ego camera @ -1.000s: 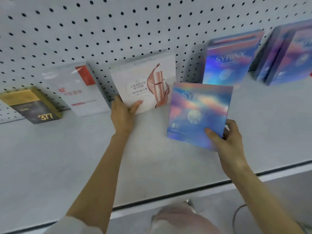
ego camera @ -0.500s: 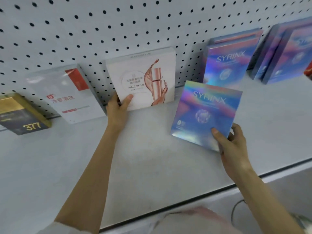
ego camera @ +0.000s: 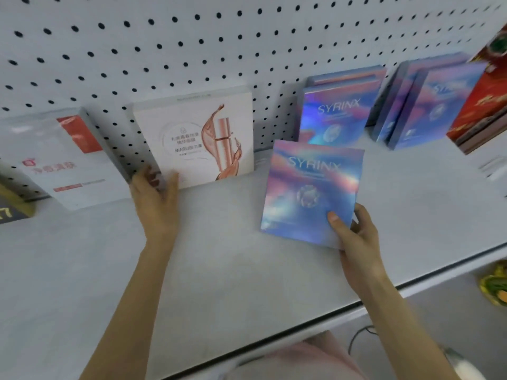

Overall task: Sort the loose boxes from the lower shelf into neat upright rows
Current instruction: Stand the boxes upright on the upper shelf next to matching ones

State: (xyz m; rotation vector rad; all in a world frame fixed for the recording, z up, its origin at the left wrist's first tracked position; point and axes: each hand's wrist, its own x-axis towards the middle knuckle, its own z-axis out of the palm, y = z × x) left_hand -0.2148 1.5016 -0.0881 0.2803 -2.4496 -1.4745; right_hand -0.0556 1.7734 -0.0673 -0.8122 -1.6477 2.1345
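We see left hand [ego camera: 155, 204] eased off white box [ego camera: 192, 138] at its 7 o'clock corner, fingers loose; right hand [ego camera: 359, 242] fingers pinch SYRINX box [ego camera: 310, 187].

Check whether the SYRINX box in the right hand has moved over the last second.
Yes. The held SYRINX box in the right hand has shifted right, away from the white box and toward the SYRINX stack.

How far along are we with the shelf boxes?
Looks done: the left SYRINX row and right SYRINX row stand upright at the pegboard, the white MARUBI box beside them. In hand: the right hand grips a loose SYRINX box before the left row; the left hand is at the MARUBI box's corner, grip blurred. Left: seat that box, probably straighten the leaning white-and-red box.
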